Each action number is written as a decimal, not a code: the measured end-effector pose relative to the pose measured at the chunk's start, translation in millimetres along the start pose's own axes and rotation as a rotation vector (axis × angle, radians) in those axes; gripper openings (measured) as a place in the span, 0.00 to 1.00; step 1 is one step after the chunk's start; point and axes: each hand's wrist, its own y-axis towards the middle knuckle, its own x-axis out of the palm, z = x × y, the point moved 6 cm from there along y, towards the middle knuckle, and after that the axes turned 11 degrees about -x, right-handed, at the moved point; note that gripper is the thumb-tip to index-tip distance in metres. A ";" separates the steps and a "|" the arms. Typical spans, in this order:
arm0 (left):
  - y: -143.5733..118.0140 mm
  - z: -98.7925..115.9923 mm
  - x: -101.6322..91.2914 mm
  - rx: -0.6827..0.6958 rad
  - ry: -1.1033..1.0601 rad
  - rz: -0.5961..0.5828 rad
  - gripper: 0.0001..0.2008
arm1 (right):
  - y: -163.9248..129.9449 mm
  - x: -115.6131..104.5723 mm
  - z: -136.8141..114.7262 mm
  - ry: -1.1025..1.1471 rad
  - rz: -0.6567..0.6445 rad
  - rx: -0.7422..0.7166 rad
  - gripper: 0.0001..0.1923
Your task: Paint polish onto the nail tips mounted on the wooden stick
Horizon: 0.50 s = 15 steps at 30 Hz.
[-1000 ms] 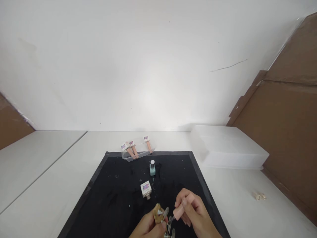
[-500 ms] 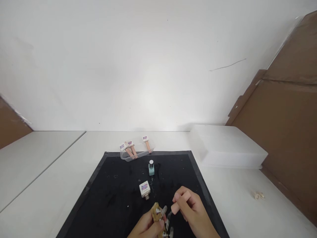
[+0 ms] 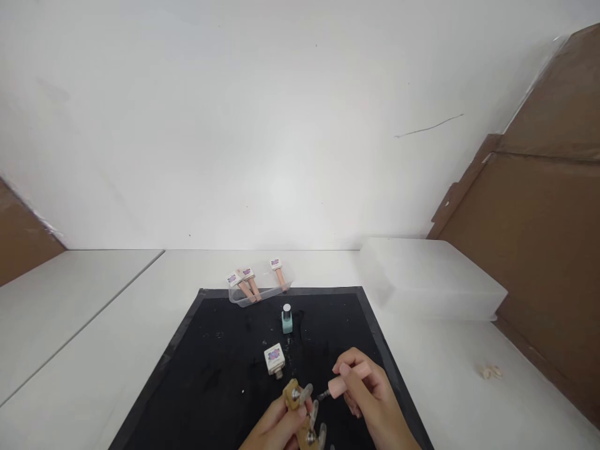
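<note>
My left hand [image 3: 276, 426] grips a yellowish-brown nail tip stand [image 3: 307, 431] near the bottom of the view. Several clear false nail tips [image 3: 306, 394] stick out from its metal mounts, angled to the right. In my right hand [image 3: 375, 400] is a nail polish brush [image 3: 338, 386], held by its pink cap between thumb and fingers. Its dark bristle end points left, close beside the upper nail tips; whether it touches one I cannot tell. Just beyond my left hand lies a square nail polish bottle [image 3: 274, 357] with a floral label, its neck uncapped.
A teal nail polish bottle [image 3: 287, 320] stands farther back on the black mat [image 3: 210, 362]. Behind it, a clear tray [image 3: 244, 303] holds several pink-capped bottles [image 3: 279, 275]. A white box [image 3: 435, 278] sits at the right, and small beige pieces [image 3: 490, 372] lie on the white table.
The brush has swung up, away from the middle of the stand toward its upper nail tips, and its cap lies flatter. The stand has shifted slightly left and up in my left hand.
</note>
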 end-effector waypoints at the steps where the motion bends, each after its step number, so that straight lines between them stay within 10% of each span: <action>1: -0.2 1.1 0.8 0.002 -0.004 -0.028 0.22 | -0.4 0.4 0.4 0.005 -0.008 0.005 0.21; 15: 0.2 -5.6 11.0 -0.178 -0.169 -0.279 0.17 | -6.0 17.9 -1.7 0.269 -0.242 -0.002 0.18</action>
